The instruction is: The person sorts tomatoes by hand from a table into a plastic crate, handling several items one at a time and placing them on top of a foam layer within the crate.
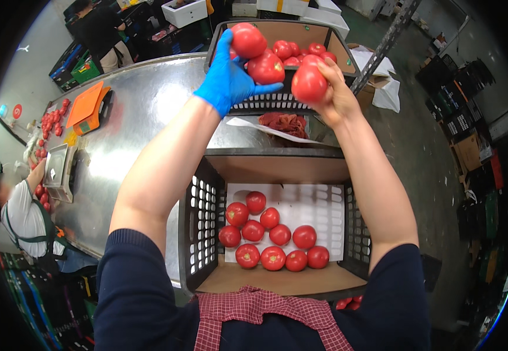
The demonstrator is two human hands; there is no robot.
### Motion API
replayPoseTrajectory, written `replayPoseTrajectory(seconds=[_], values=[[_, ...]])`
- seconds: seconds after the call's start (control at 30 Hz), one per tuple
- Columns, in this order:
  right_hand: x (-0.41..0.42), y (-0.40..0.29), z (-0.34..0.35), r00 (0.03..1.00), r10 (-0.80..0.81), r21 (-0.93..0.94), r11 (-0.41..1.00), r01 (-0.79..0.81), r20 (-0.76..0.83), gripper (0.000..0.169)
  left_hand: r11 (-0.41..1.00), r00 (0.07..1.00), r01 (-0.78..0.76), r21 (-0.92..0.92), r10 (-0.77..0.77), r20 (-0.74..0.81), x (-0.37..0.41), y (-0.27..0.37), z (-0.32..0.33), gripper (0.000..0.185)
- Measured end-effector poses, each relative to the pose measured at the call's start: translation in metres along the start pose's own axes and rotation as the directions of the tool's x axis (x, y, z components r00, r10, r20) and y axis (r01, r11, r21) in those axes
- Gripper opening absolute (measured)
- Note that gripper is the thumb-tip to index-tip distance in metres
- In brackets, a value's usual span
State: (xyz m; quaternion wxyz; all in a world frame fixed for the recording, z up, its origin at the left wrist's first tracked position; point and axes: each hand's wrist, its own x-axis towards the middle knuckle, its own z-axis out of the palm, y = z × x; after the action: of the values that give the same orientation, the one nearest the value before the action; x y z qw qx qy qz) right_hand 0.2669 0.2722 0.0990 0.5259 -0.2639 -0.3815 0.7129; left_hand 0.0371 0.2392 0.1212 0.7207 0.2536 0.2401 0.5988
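My left hand (232, 81), in a blue glove, holds two red tomatoes (265, 68), one above the other, over the near side of the far crate. Bare, my right hand (339, 94) grips another tomato (309, 81) just to the right of them. The far black plastic crate (260, 105) is lined with brown cardboard and has several tomatoes (282, 49) inside. Directly in front of me is a near black crate (199, 263) with white paper (320, 206) on its bottom. Several tomatoes (252, 230) lie there, mostly towards the left and the near side.
A crumpled dark red cloth (284, 123) lies between the crates. On the steel table (162, 101) stand an orange scale (88, 107) and a grey scale (58, 173). One person (30, 219) works at the left; another person (100, 35) stands behind. A perforated metal post (385, 44) rises at the right.
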Motion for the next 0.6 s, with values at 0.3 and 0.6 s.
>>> replayPoseTrajectory(seconds=[0.3,0.6], values=[[0.138,-0.006,-0.037,0.967,-0.150,-0.023,0.989,0.148,-0.206,0.043,0.992,0.998,0.031,-0.125,-0.037,-0.051,0.073,0.014,0.013,0.034],[-0.140,0.050,-0.046,0.702,-0.157,-0.665,0.232,0.710,0.695,0.015,0.439,0.992,-0.119,0.890,0.017,0.124,-0.108,-0.106,-0.023,0.028]])
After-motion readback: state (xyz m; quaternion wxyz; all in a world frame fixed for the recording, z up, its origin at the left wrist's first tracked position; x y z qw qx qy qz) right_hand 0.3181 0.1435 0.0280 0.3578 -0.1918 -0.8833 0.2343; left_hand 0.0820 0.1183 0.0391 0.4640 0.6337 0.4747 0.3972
